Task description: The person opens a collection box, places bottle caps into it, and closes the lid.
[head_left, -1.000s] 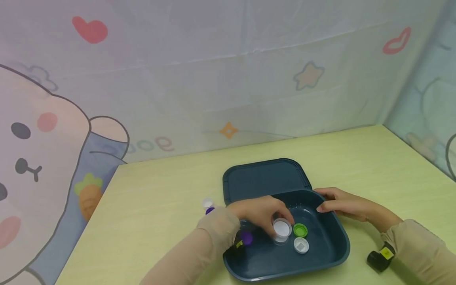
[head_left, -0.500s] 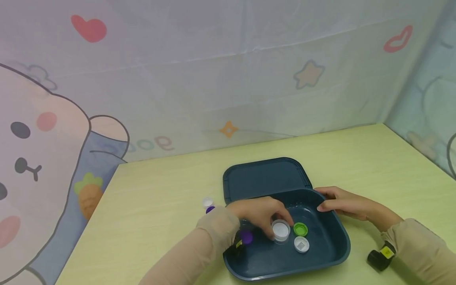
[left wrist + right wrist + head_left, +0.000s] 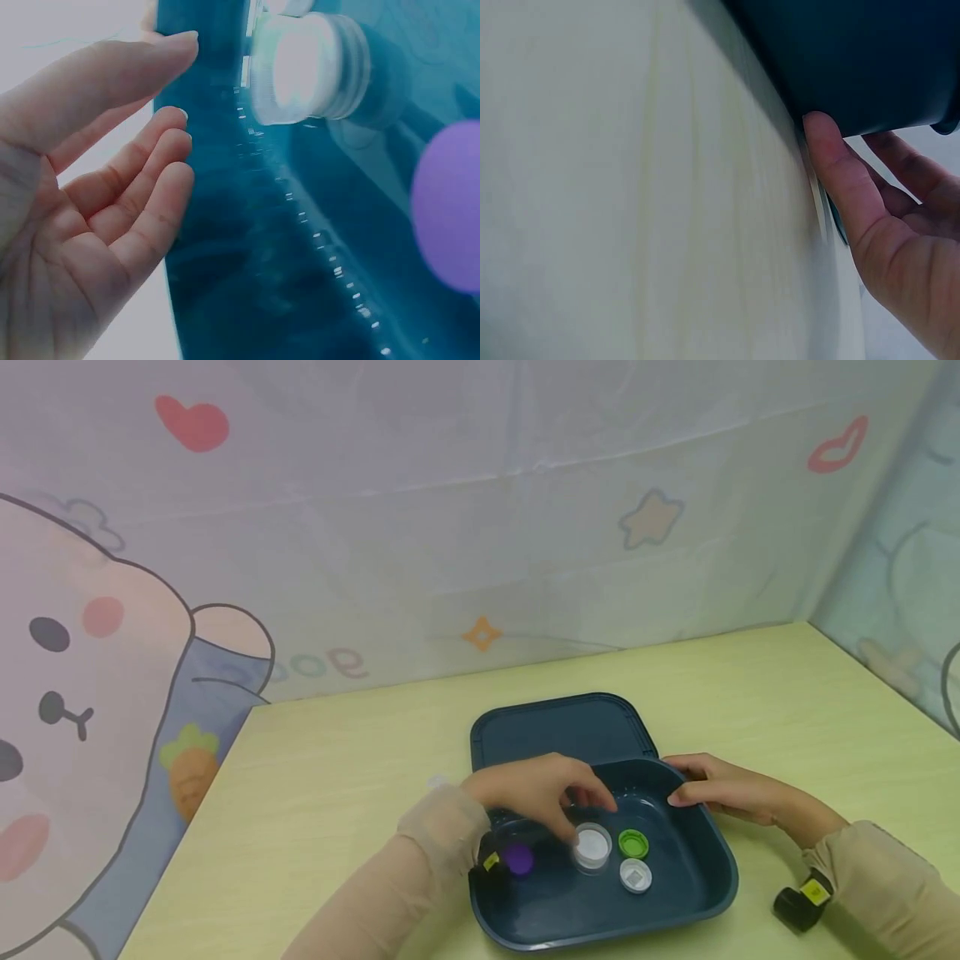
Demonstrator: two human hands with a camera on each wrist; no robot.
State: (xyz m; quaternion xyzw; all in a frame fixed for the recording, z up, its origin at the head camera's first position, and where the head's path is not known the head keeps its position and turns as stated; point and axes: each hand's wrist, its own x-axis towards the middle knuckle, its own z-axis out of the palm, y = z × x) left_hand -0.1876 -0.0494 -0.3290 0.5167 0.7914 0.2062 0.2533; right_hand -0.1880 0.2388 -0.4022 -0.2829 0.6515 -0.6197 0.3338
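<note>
The left hand (image 3: 543,785), fingers spread, hovers over the blue box (image 3: 570,914), near a round white container (image 3: 592,846). The right hand (image 3: 729,789) pinches the box's rim.

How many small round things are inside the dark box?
4 visible: purple one at left, clear-rimmed one mid-box, green one beside it, white one nearer the camera. The left hand may hide more.

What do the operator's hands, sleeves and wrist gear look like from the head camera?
The left hand and right hand are bare, without gloves. The left sleeve and right sleeve are long and beige. Each wrist carries a small black camera, the left wrist camera and right wrist camera, each with a yellow label. No cable shows on either.
</note>
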